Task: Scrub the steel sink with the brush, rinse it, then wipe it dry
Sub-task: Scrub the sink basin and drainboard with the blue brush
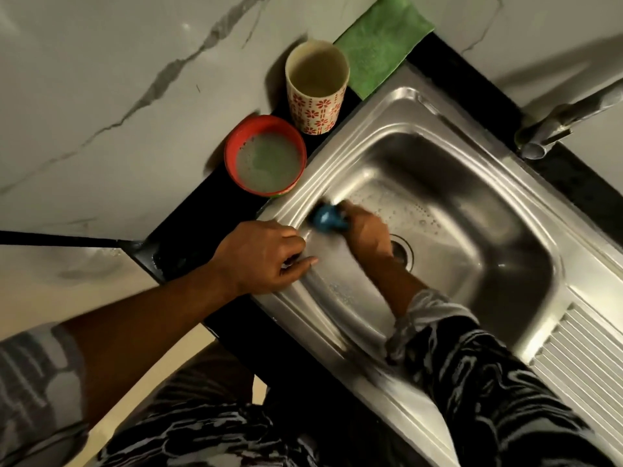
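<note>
The steel sink [478, 183] fills the right half of the view, with its drain [403, 251] near the middle of the basin. My right hand [365, 230] grips a blue brush [327, 219] and holds it against the basin's left inner wall; both are motion-blurred. Soap bubbles dot the basin floor just beyond the brush. My left hand [266, 261] rests on the sink's left rim, fingers loosely curled and the thumb stretched along the steel. A folded green cloth [381, 42] lies on the counter behind the sink.
A red bowl [232, 146] of soapy greenish water stands on the black counter by the sink's left corner. A patterned cup [317, 85] stands behind it. The tap [553, 126] juts in at the right. The ribbed drainboard [580, 362] lies lower right.
</note>
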